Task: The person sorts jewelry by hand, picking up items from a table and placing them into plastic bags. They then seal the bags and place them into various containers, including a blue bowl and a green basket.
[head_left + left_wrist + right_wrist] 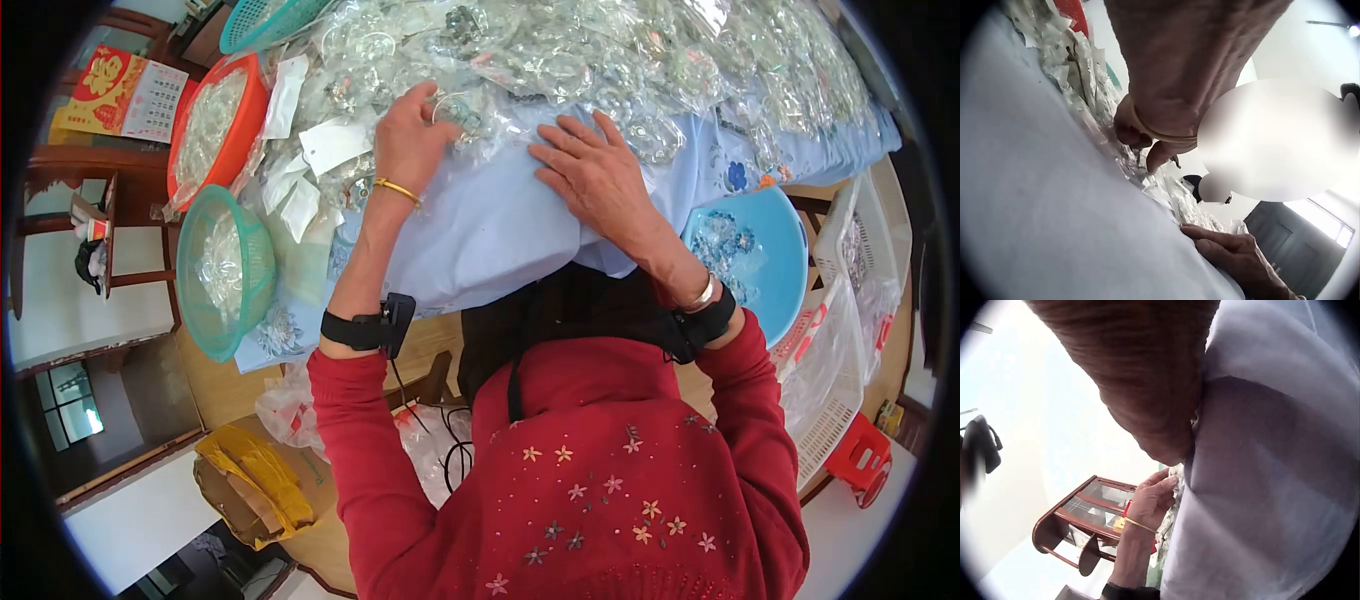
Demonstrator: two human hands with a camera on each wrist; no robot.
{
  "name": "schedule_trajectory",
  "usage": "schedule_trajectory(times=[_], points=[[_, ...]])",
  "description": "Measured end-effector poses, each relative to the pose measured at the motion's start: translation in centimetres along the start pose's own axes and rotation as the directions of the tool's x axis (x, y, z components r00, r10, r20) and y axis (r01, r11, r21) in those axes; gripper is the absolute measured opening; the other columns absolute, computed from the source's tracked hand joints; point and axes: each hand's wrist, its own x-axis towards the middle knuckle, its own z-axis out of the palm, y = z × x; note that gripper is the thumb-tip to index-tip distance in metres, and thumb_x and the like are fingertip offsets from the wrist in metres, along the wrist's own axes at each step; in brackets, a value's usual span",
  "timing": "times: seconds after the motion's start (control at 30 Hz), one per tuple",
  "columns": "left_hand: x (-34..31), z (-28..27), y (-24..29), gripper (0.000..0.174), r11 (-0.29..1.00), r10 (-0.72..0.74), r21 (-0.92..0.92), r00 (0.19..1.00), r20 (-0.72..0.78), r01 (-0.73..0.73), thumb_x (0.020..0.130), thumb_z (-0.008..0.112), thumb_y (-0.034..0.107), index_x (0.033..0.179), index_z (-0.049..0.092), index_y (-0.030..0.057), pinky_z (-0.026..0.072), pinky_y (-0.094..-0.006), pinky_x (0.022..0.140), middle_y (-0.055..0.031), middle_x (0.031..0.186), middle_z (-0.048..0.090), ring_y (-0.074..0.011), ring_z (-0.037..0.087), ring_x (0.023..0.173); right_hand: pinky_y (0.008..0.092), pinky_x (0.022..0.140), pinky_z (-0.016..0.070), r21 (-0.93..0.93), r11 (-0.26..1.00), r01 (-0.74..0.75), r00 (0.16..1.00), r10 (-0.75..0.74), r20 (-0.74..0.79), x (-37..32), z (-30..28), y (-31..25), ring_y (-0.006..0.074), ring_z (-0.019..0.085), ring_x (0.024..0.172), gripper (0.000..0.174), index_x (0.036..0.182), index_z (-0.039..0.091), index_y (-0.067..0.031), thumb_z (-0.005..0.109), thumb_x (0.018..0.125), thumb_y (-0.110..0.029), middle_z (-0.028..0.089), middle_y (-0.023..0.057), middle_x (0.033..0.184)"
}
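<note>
At the near edge of a heap of clear plastic bags [560,60] holding bracelets and other shiny jewellery, my left hand [408,145] curls its thumb and fingers at a small clear bag [478,118]. A ring-shaped bracelet shows inside that bag. In the left wrist view the fingertips of this hand point down into the plastic, partly hidden by the wrist. My right hand [597,175] rests with spread, fairly straight fingers on the pale blue cloth [490,215], its fingertips near the heap's edge. Nothing shows in its grasp.
White paper tags [335,145] lie left of the left hand. A red basin [245,115] and a green basket [260,262], both with bagged goods, stand on the left. A blue basin [785,255] with blue beads sits below the table's right side, beside white crates [835,400].
</note>
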Motion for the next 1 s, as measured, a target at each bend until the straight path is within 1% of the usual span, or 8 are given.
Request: schedule_trajectory(times=[0.2, 0.3, 0.47, 0.6, 0.73, 0.83, 0.97, 1.0], points=[[0.2, -2.2, -0.5, 0.028, 0.919, -0.168, -0.335, 0.974, 0.152, 0.21, 0.068, 0.068, 0.004, 0.094, 0.061, 0.0005, 0.0417, -0.0237, 0.055, -0.0002, 0.066, 0.055, -0.0105, 0.051, 0.058, 0.0434, 0.102, 0.0288, 0.014, 1.0, 0.006, 0.999, -0.005, -0.047, -0.1, 0.4, 0.3, 0.0239, 0.049, 0.114, 0.025, 0.106, 0.063, -0.0117, 0.059, 0.083, -0.02, 0.058, 0.005, 0.116], [-0.6, -4.2, 0.6, 0.014, 0.731, -0.315, -0.58, 0.932, 0.181, 0.36, 0.073, 0.065, 0.002, 0.087, 0.062, 0.0019, 0.0364, -0.0207, 0.05, 0.0025, 0.067, 0.055, -0.0067, 0.046, 0.054, 0.0432, 0.103, 0.0279, 0.013, 1.0, -0.001, 0.999, 0.001, -0.04, -0.1, 0.2, 0.3, 0.0242, 0.049, 0.114, 0.025, 0.106, 0.064, -0.0121, 0.058, 0.083, -0.02, 0.058, 0.0049, 0.117], [-1.2, -5.7, -0.6, 0.013, 0.657, -0.286, -0.683, 0.944, 0.166, 0.319, 0.077, 0.064, 0.003, 0.089, 0.059, 0.0034, 0.0313, -0.0198, 0.047, 0.0022, 0.069, 0.053, -0.0049, 0.041, 0.051, 0.0444, 0.105, 0.0257, 0.053, 0.999, -0.003, 0.999, 0.006, -0.047, -0.1, 0.4, 0.3, 0.0248, 0.047, 0.116, 0.025, 0.106, 0.063, -0.0108, 0.06, 0.082, -0.018, 0.058, 0.0056, 0.117], [-2.0, -5.5, 0.2, 0.011, 0.613, -0.278, -0.745, 0.955, 0.107, 0.262, 0.076, 0.063, 0.002, 0.085, 0.058, 0.0048, 0.034, -0.0197, 0.046, 0.0013, 0.067, 0.055, -0.0054, 0.046, 0.052, 0.0427, 0.098, 0.0357, 0.002, 1.0, 0.025, 0.989, -0.024, -0.145, -0.3, 0.1, 0.2, 0.0281, 0.053, 0.107, 0.027, 0.106, 0.063, -0.0091, 0.062, 0.079, -0.013, 0.06, 0.0089, 0.11], [-4.7, -5.0, 3.0, 0.012, 0.721, -0.295, -0.624, 0.949, 0.114, 0.3, 0.078, 0.063, 0.003, 0.087, 0.056, 0.0046, 0.0355, -0.0198, 0.046, -0.0003, 0.067, 0.056, -0.0064, 0.047, 0.052, 0.0357, 0.084, 0.0469, 0.27, 0.952, 0.144, 0.94, -0.046, -0.338, -0.9, -0.6, -0.6, 0.0242, 0.061, 0.092, 0.026, 0.104, 0.062, -0.0044, 0.063, 0.079, -0.01, 0.063, 0.0101, 0.099], [-7.0, -3.2, 4.3, 0.011, 0.704, -0.288, -0.652, 0.953, 0.099, 0.281, 0.08, 0.062, 0.005, 0.086, 0.053, 0.0046, 0.0349, -0.0196, 0.046, -0.0044, 0.073, 0.06, -0.007, 0.046, 0.052, 0.0274, 0.069, 0.05, 0.845, 0.427, -0.321, 0.902, 0.411, 0.134, 0.1, -1.4, -4.2, 0.0157, 0.063, 0.079, 0.024, 0.102, 0.061, 0.0013, 0.064, 0.081, -0.009, 0.065, 0.0102, 0.09], [-8.9, -1.2, 5.3, 0.013, 0.501, -0.309, -0.805, 0.935, 0.176, 0.317, 0.079, 0.062, 0.004, 0.09, 0.054, 0.0023, 0.0354, -0.0199, 0.046, -0.0023, 0.069, 0.057, -0.0069, 0.047, 0.051, 0.0247, 0.066, 0.049, 0.891, -0.008, -0.453, 0.85, 0.297, 0.435, 0.6, 0.1, -4.2, 0.0112, 0.061, 0.076, 0.024, 0.101, 0.059, 0.0048, 0.064, 0.083, -0.011, 0.065, 0.0099, 0.087], [-9.0, -1.1, 5.5, 0.015, 0.468, -0.319, -0.821, 0.929, 0.189, 0.328, 0.079, 0.062, 0.004, 0.091, 0.054, 0.0018, 0.0346, -0.0196, 0.045, -0.0024, 0.071, 0.058, -0.0064, 0.047, 0.051, 0.0247, 0.066, 0.049, 0.888, -0.005, -0.459, 0.846, 0.302, 0.439, 0.7, 0.0, -4.0, 0.0112, 0.061, 0.076, 0.024, 0.101, 0.059, 0.0048, 0.064, 0.083, -0.011, 0.065, 0.0099, 0.087]])
